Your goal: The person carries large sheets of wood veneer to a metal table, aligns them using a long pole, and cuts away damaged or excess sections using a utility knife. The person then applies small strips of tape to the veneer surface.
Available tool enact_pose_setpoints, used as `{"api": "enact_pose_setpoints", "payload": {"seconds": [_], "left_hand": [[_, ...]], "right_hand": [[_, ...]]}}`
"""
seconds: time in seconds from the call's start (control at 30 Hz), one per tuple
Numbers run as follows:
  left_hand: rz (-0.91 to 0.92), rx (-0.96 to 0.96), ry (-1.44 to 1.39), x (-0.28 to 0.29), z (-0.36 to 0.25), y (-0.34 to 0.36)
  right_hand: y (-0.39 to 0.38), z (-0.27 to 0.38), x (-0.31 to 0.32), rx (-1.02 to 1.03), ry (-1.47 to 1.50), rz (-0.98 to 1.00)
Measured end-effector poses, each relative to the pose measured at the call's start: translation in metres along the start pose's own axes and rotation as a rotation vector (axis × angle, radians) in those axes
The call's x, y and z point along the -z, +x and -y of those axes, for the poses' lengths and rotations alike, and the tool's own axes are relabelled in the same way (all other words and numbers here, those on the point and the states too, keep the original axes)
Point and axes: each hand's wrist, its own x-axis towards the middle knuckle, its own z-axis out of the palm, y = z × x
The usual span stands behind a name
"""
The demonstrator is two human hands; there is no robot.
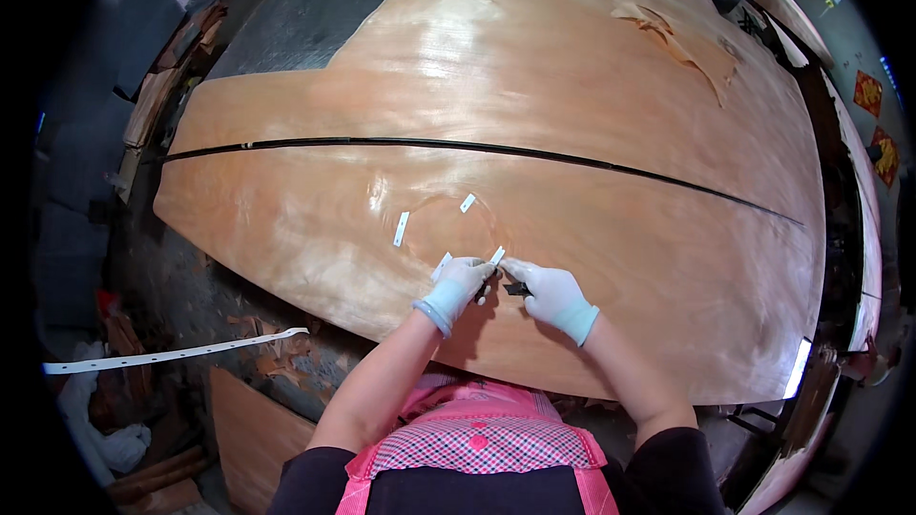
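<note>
White tape (497, 255) may skew if you drag it; black tool (516, 289) your right hand (556, 296) grasps could, dipping, nick veneer (668, 257) toward its near edge. Left hand's (460, 287) grip: can't tell.

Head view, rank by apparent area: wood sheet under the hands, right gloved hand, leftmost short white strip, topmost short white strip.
1. Wood sheet
2. Right hand
3. Leftmost short white strip
4. Topmost short white strip

The hand sits nearer the camera, which enlarges it somewhat.
</note>
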Motion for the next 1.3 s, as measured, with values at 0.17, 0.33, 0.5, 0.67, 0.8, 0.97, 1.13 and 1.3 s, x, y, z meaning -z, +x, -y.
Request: {"api": "enact_pose_setpoints", "payload": {"seconds": [0.17,0.33,0.5,0.67,0.8,0.97,1.13,1.3], "left_hand": [[-0.086,0.003,0.351,-0.004,-0.017,-0.015],[0.062,0.013,1.029,0.029,0.01,-0.083],[0.0,0.215,0.94,0.11,0.126,-0.153],[-0.275,0.368,0.78,0.159,0.206,-0.234],[-0.276,0.302,0.687,0.202,0.266,-0.255],[-0.394,0.167,0.768,0.282,0.303,-0.294],[-0.564,0.111,0.643,0.37,0.338,-0.347],[-0.771,0.102,0.496,0.434,0.402,-0.383]], "right_hand": [[0.016,0.004,0.007,-0.04,-0.279,0.327],[0.024,0.029,0.015,0.022,-0.462,0.549],[0.034,0.028,0.006,0.133,-0.298,0.282],[0.022,0.082,-0.034,-0.033,0.055,-0.043],[0.025,0.144,-0.107,0.176,0.037,0.242],[0.057,0.282,-0.188,0.35,0.051,0.381],[0.108,0.404,-0.27,0.623,0.032,0.605],[0.163,0.484,-0.33,0.718,-0.106,0.761]]}}
